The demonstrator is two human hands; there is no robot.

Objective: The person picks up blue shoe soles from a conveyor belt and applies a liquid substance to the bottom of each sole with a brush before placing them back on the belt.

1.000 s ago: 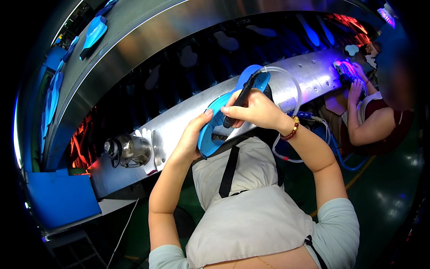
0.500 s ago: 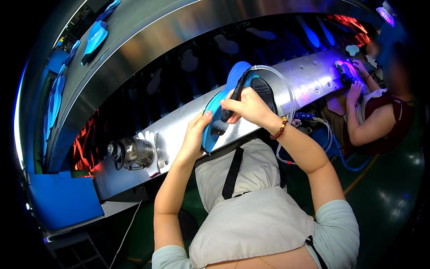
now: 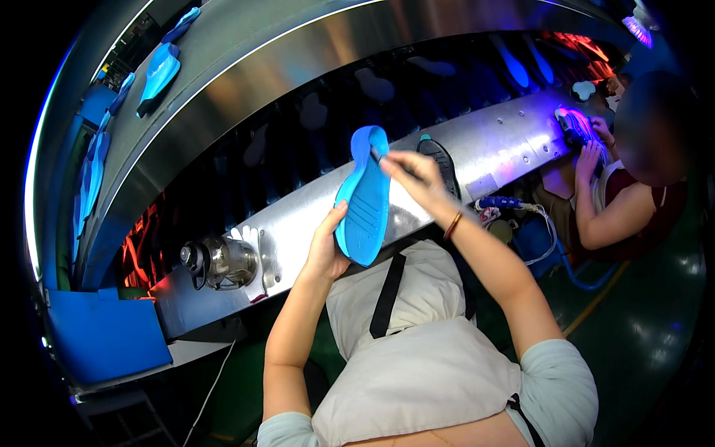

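A blue shoe sole [image 3: 363, 205] stands tilted above the metal bench, its hollow inner side with moulded lines facing me. My left hand [image 3: 325, 246] grips its lower left edge, thumb on the rim. My right hand [image 3: 418, 177], smeared by motion, is closed on a slim black pen-like tool [image 3: 375, 154]. The tool's end reaches the inner upper part of the sole; whether it touches cannot be made out. Just right of that hand, a black sole [image 3: 439, 160] lies on the bench.
The metal bench [image 3: 298, 216] runs along a dark rack of hanging soles. A glass-and-metal pot [image 3: 220, 262] stands at left beside a white glove [image 3: 249, 242]. Blue soles [image 3: 159, 71] lie on the upper conveyor. At right, a co-worker's hands [image 3: 590, 153] work on a shoe under violet light.
The blue sole has turned from its side to show its inside. My right hand has shifted slightly right, and the clear hose arching from the tool no longer shows there.
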